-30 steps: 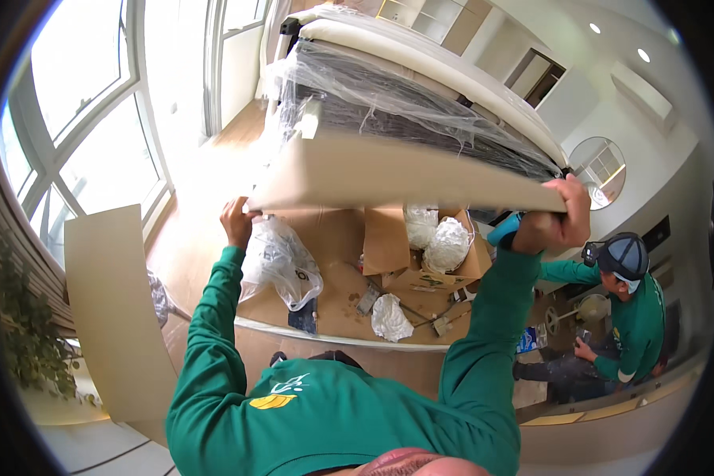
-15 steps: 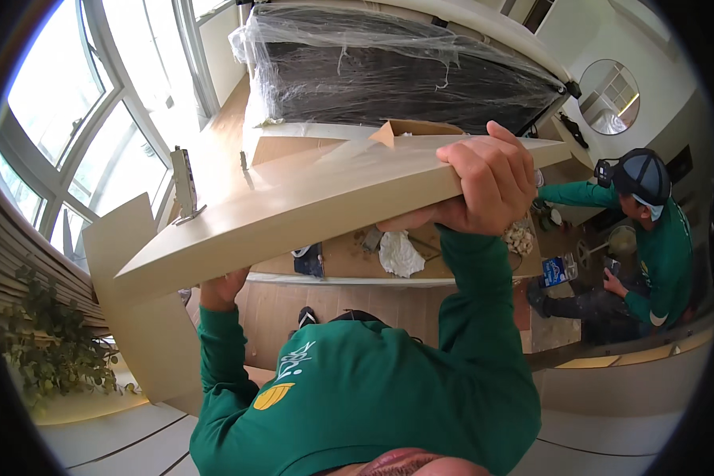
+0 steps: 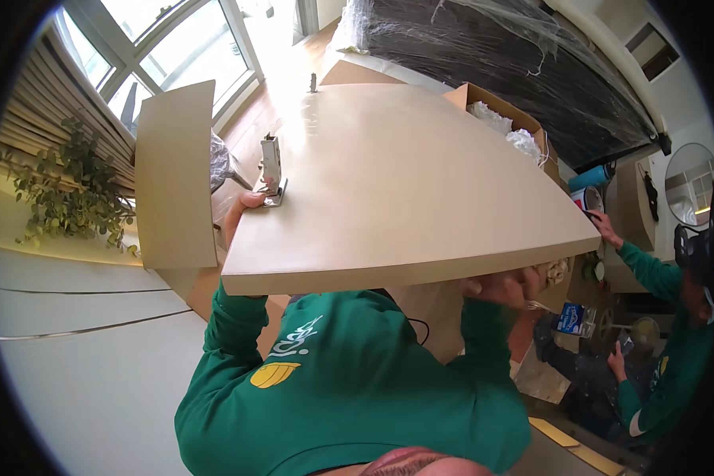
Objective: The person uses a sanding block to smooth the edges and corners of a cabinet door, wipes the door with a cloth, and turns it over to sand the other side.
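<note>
A large beige cabinet door (image 3: 404, 174) is held out flat in front of my chest. Two metal hinges stand up along its left edge: the near hinge (image 3: 270, 170) and a far hinge (image 3: 312, 83). My left hand (image 3: 238, 216) grips that left edge right beside the near hinge, thumb on top and the other fingers hidden underneath. Below the door's near edge, toward the right, is my right hand (image 3: 509, 287), smeared by motion and partly covered by the door; whether its fingers close on the panel does not show.
Another beige panel (image 3: 174, 174) stands upright at left, near a leafy plant (image 3: 75, 186). Beyond the door are an open cardboard box (image 3: 504, 119) and a plastic-wrapped dark piece (image 3: 484, 47). A co-worker in a green sleeve (image 3: 650, 270) works at right, near a blue package (image 3: 573, 319).
The door has levelled from its tilt and now shows its broad face. My right hand has gone from over the near edge to below it. My view has turned, shifting the room rightward.
</note>
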